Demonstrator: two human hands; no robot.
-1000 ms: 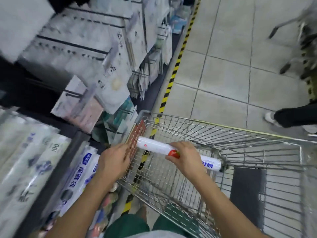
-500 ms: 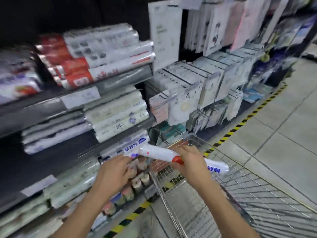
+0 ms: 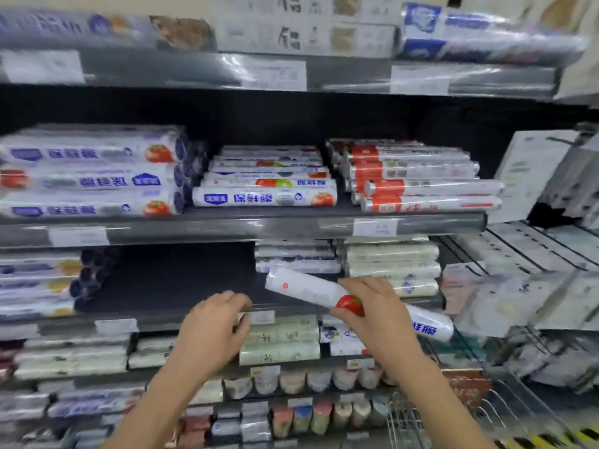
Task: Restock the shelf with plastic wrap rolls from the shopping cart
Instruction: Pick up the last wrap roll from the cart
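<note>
My right hand point(image 3: 372, 306) grips a white plastic wrap roll point(image 3: 304, 288) with a tomato picture around its middle. The roll is tilted, its left end raised in front of the grey shelf point(image 3: 155, 314) that has a dark gap in its stock. My left hand point(image 3: 214, 328) hovers empty at that shelf's front edge, fingers loosely curled; whether it touches the edge I cannot tell. One shelf up lies a stack of matching rolls point(image 3: 264, 197). A corner of the wire shopping cart point(image 3: 408, 419) shows at the bottom right.
Stacked rolls fill the shelves left and right of the gap. Red-labelled rolls point(image 3: 421, 186) lie on the upper shelf at right. Small bottles point(image 3: 301, 380) line a lower shelf. Hanging packets point(image 3: 531, 254) crowd the right side.
The view has swung up from the cart to face the shelves. My right hand has carried the roll from above the cart up to the shelf gap; my left hand rose alongside it.
</note>
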